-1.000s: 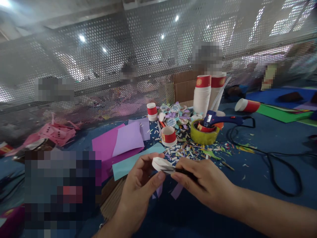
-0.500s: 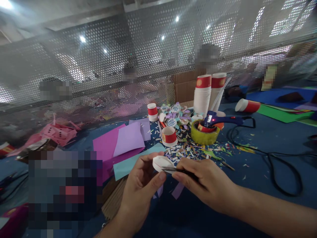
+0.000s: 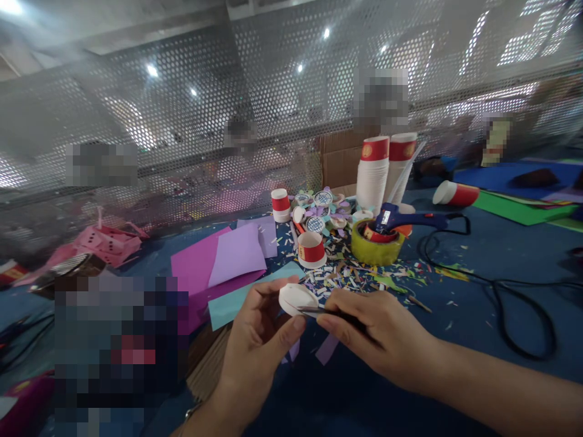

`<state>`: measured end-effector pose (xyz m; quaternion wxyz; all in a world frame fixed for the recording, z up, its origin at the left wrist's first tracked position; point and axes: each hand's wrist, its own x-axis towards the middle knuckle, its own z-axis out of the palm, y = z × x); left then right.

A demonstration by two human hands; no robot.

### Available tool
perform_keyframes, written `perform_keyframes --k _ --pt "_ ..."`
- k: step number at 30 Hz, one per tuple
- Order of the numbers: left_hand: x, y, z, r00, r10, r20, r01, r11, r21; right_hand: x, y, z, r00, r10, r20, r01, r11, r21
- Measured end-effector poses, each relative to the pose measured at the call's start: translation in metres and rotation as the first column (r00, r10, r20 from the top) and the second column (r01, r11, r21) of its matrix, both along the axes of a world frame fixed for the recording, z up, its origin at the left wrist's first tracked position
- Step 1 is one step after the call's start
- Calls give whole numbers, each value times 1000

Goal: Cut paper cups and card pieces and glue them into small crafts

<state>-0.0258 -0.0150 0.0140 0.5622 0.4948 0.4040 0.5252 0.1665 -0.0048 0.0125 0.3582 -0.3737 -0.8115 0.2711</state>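
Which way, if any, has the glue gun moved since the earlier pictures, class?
No: the glue gun has kept its place against the yellow tape roll.

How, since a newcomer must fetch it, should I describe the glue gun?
On the blue table, beyond the right hand, lies a yellow tape roll. At its top is the glue gun. Unlike the red-and-white cups behind, it's dark blue with a black cord.

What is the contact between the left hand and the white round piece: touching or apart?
Touching: the head view shows the left hand pinching the white round piece, thumb against its lower edge, a finger along its upper edge.
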Motion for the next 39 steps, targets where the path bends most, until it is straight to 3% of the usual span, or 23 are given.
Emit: perform_keyframes --k 17,28,32,39 --pt "2 -3 1 992 -33 -125 44 996 83 -2 1 -1 999 20 46 -18 999 -40" --pt "5 -7 0 993 34 -111 -28 998 58 -2 0 -2 999 -1 43 2 1000 -30" --pt "5 -6 0 997 44 -65 -44 999 4 -1 0 -1 999 -11 45 11 1000 -9" --pt "2 -1 0 999 -35 39 41 982 -187 1 -1 -1 1000 -4 20 4 1000 10"
